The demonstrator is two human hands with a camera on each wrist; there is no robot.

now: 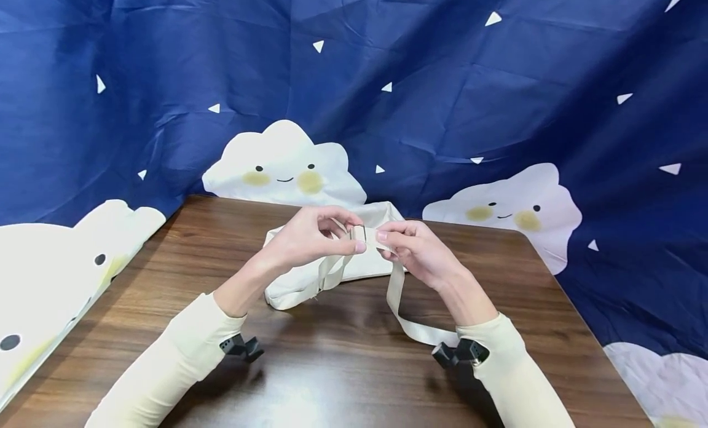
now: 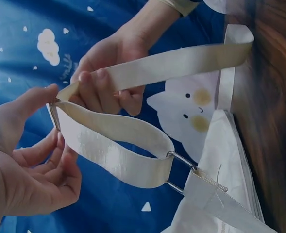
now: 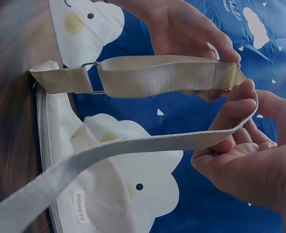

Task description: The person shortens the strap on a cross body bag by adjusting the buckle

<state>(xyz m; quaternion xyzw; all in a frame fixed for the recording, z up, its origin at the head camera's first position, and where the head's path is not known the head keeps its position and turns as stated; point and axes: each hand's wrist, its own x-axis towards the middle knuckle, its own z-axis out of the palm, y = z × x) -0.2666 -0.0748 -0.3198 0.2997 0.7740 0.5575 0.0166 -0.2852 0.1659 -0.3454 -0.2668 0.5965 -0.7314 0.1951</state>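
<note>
A cream fabric bag lies on the table behind both hands. My left hand pinches a metal slider buckle on the bag's cream strap between thumb and fingers. Just right of the buckle, my right hand grips the strap with thumb and fingers. From the buckle a strap loop runs to a metal ring fixed to a short tab on the bag. The strap's other length hangs below the right hand and curves toward the right wrist. A small label reads FASHION on the bag in the right wrist view.
The brown wooden table extends under both forearms. Behind it hangs a blue cloth with white clouds and triangles. A small black camera mount sits on the left wrist, another on the right.
</note>
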